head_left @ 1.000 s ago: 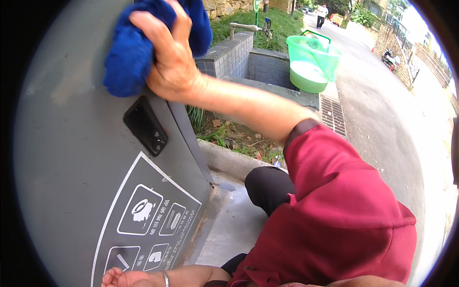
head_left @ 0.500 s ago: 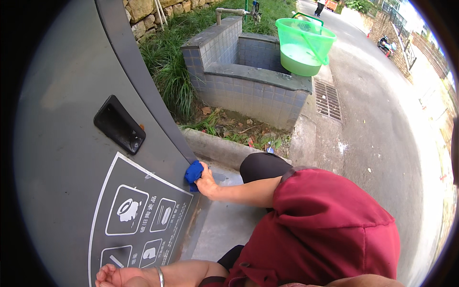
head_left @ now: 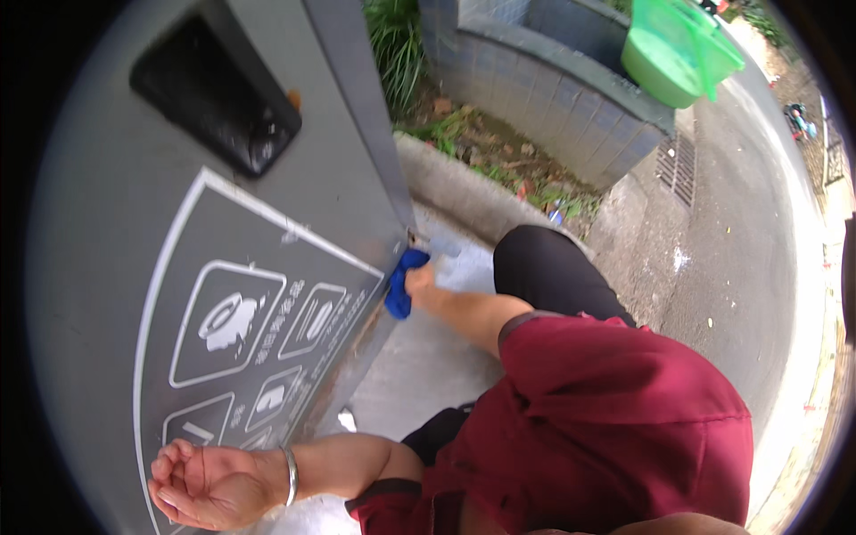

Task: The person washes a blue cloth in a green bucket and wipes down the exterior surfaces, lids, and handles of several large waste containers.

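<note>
A blue cloth is bunched in my right hand, whose fingers are closed on it. It presses against the bottom edge of a grey metal panel, by the corner near the pale ground ledge. My left hand, with a silver bangle at the wrist, is in front of the panel's lower part. Its palm faces up, the fingers loosely curled and apart, with nothing in them. I cannot tell whether it touches the panel. White outlined pictograms cover this part of the panel.
A black handle-like fitting sticks out above the pictograms. Beyond a low kerb stands a tiled basin, with a translucent green bucket on its rim. A drain grate lies beside the paved road.
My right hand has slid the blue cloth along the panel's bottom edge, toward me. The view has tilted down and come nearer the panel, showing more of my left hand.
</note>
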The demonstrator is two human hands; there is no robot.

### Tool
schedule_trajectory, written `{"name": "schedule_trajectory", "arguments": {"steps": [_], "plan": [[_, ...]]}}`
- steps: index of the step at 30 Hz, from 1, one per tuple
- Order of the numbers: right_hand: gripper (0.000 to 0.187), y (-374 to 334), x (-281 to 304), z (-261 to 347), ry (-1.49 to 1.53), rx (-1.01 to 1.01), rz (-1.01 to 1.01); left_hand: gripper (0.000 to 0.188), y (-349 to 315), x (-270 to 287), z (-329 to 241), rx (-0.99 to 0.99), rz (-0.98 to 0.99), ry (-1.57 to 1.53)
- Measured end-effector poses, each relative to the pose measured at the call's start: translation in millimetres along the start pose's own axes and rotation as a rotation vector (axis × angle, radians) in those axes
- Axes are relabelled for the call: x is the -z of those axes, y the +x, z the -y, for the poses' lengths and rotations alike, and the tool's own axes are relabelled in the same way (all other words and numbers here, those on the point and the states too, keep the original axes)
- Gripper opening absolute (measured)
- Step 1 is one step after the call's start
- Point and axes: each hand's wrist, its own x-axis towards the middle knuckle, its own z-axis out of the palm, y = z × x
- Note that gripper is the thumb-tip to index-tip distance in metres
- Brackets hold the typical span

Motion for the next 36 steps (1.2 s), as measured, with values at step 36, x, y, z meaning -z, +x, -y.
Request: {"name": "schedule_trajectory", "arguments": {"steps": [36], "plan": [[0.024, -98.5, -46.0, -31.4, 0.244, -0.496, 0.736, 0.015, -19.6, 46.1, -38.9, 0.024, 0.347, 0.446]]}}
